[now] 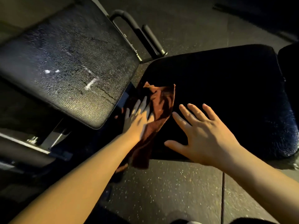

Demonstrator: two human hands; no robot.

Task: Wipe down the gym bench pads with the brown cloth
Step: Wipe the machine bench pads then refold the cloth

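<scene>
The cloth (pixel 159 109) lies crumpled on the near-left corner of the dark seat pad (pixel 226 94), one end drooping over the near edge toward the floor (pixel 169 191). It looks soft, thin and light, the kind that bunches and slides instead of staying spread, so it is best handled under a flat palm at its middle, or gathered into a wad first; the hanging tail could drag or pull the rest off. The left hand (pixel 137 120) rests flat on the cloth's left part, fingers straight and spread, pressing, not gripping. The right hand (pixel 203 131) hovers or rests just right of the cloth over the pad, fingers splayed, holding nothing; whether it touches the pad is unclear.

To the far left the tilted back pad (pixel 69 62) shows a wet, speckled sheen and cracked vinyl. Its near-right edge stands close to the cloth and may crowd strokes into the gap between the pads. Behind it rise black handles (pixel 145 34) of the frame.
</scene>
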